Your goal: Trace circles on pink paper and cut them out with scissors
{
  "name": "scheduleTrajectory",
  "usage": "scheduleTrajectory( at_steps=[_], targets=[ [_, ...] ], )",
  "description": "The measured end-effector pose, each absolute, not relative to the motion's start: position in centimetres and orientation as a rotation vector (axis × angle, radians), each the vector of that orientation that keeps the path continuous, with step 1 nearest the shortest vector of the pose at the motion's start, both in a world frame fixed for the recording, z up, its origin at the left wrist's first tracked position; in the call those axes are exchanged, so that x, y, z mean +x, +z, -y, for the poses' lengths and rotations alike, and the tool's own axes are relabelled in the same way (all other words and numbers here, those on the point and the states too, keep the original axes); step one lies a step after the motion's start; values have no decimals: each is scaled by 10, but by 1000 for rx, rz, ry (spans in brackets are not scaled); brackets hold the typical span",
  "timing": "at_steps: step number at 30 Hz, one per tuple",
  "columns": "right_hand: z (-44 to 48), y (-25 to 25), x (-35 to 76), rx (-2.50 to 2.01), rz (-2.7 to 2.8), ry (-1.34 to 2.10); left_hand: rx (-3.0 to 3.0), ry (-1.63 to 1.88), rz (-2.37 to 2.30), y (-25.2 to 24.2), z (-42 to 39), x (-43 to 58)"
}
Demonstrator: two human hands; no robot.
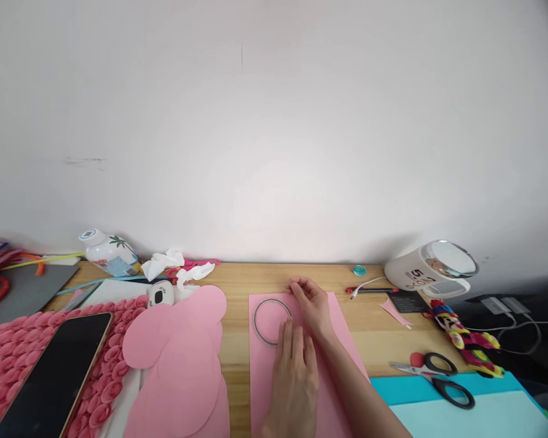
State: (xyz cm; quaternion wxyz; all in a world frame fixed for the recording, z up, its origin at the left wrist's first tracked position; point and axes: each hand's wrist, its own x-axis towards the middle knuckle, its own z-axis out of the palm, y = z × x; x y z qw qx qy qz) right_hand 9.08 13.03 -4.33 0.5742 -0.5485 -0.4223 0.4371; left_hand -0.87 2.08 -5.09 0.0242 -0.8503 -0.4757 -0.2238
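A sheet of pink paper (267, 395) lies on the wooden table in front of me. On its upper left part rests a thin grey ring (255, 325), with pink paper showing through it. My left hand (295, 377) lies with fingers stretched out over the paper, its fingertips at the ring's lower right edge. My right hand (313, 301) is beyond it, near the sheet's top edge, thumb and fingertips brought together. What they pinch, if anything, is too small to make out. Overlapping pink paper circles (182, 377) are piled left of the sheet.
To the left, a phone (55, 377) lies on rows of pink paper roses (105, 389), with a white bottle (109, 252) behind. At right are a white mug (420, 267), scissors (438, 377), blue paper (479, 407), a pen (374, 290) and a colourful figure (468, 337).
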Motion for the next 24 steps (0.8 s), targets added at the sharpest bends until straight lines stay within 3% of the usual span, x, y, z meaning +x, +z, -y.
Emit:
scheduleTrajectory(
  at_steps=[7,13,24],
  targets=[
    [-130,-40,94,-1251,973,1043,-2528,-680,1762,-62,-43,-6],
    [-128,-40,89,-1231,1019,1100,-2458,-606,1732,-58,-48,-8],
    [-152,-21,89,-1202,1622,1097,-2399,-593,1682,-53,-48,-8]
  ],
)
